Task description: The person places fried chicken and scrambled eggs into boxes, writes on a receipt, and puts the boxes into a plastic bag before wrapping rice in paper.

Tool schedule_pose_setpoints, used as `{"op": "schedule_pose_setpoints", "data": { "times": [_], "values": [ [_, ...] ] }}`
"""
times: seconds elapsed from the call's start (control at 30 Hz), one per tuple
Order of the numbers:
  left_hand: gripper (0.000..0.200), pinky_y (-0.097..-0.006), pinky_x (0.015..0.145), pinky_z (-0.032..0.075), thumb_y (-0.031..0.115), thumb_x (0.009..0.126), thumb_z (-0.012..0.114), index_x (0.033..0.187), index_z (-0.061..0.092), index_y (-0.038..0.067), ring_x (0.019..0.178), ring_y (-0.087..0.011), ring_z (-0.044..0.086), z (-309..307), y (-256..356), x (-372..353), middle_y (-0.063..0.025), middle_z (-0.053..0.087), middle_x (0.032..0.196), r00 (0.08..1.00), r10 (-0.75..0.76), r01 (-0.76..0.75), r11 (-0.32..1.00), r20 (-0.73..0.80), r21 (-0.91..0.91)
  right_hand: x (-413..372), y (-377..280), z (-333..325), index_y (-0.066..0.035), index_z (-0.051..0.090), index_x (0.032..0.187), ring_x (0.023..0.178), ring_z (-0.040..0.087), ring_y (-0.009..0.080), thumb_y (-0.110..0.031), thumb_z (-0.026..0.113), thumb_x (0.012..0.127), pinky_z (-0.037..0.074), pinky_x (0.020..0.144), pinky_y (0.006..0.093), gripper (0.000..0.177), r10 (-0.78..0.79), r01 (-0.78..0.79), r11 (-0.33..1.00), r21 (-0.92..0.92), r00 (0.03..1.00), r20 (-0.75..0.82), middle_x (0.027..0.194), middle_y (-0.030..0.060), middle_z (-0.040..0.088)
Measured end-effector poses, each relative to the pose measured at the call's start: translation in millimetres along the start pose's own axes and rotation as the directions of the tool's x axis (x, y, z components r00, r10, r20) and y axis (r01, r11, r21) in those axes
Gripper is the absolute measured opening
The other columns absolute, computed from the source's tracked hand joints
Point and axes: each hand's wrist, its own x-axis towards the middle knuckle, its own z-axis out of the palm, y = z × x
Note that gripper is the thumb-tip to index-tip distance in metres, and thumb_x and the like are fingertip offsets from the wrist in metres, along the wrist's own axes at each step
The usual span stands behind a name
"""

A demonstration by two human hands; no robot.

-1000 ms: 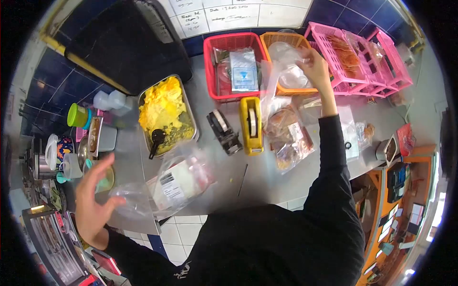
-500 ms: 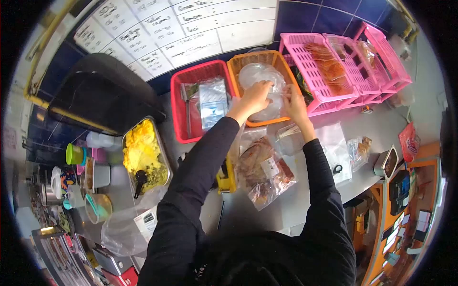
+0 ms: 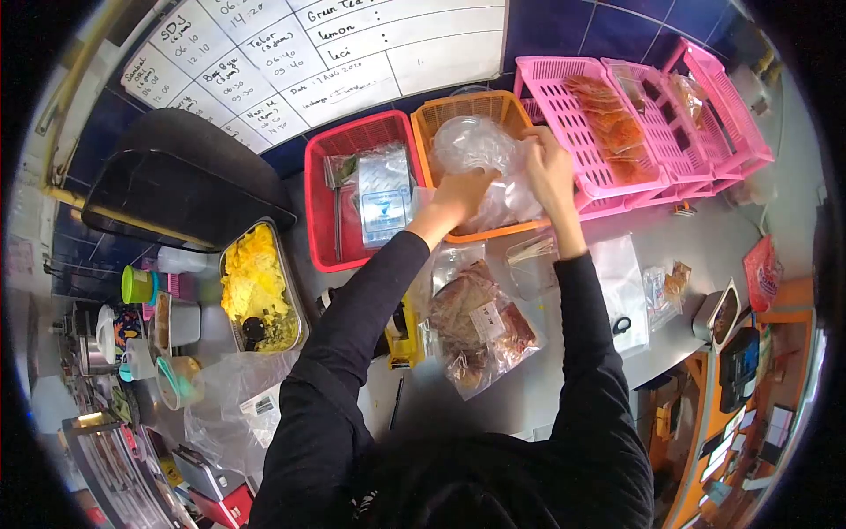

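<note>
An orange basket (image 3: 426, 110) at the back holds clear plastic lids and a clear plastic bag (image 3: 511, 196). Reaching into it, my left hand (image 3: 464, 196) is over the bag, its fingers mostly hidden and blurred. At the basket's right side my right hand (image 3: 550, 167) has its fingers closed on the bag's edge. To the left is a red basket (image 3: 315, 189) with packaged items. Nearer me, a clear bag of meat (image 3: 476, 317) with a white label lies on the steel counter (image 3: 520, 392).
Pink baskets (image 3: 564, 132) with orange packets stand at the right. A metal tray (image 3: 295, 295) of yellow food is on the left, below a black case (image 3: 189, 176). Black scissors (image 3: 622, 324), a yellow object (image 3: 404, 335) and a metal container (image 3: 718, 316) lie around.
My left hand has moved down and left within the basket. My right hand has shifted up slightly, and the clear bag is more spread out between the hands.
</note>
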Motion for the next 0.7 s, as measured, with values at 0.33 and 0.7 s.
{"op": "schedule_pose_setpoints", "data": {
  "times": [0.33,0.7],
  "values": [
    [0.031,-0.0503,0.097,0.037,0.018,0.088,0.051,0.117,0.060,0.013,0.106,-0.0312,0.058,-5.6,6.9,-15.0,-0.0118,0.060,0.109,0.975,0.012,-0.074,0.959,0.221,0.275,21.0,62.2,64.1,-0.008,0.066,0.097,0.091,0.063,0.0370,-0.028,0.072,0.076,0.050,0.077,0.0448,0.029,0.102,-0.064,0.937,-0.342,0.990,0.094,0.085,0.0167,0.066],
    [0.053,-0.0470,0.099,0.037,0.042,0.094,0.050,0.137,0.039,0.013,0.125,-0.0187,0.043,-110.9,27.1,-58.5,-0.0040,0.048,0.132,0.991,-0.131,0.110,0.755,0.016,-0.646,-10.3,-107.9,-10.7,-0.008,0.051,0.091,0.068,0.049,0.0083,-0.018,0.052,0.089,0.041,0.061,0.0216,0.010,-0.048,-0.159,0.198,0.967,0.984,0.172,0.075,-0.0020,0.051]
  ]
}}
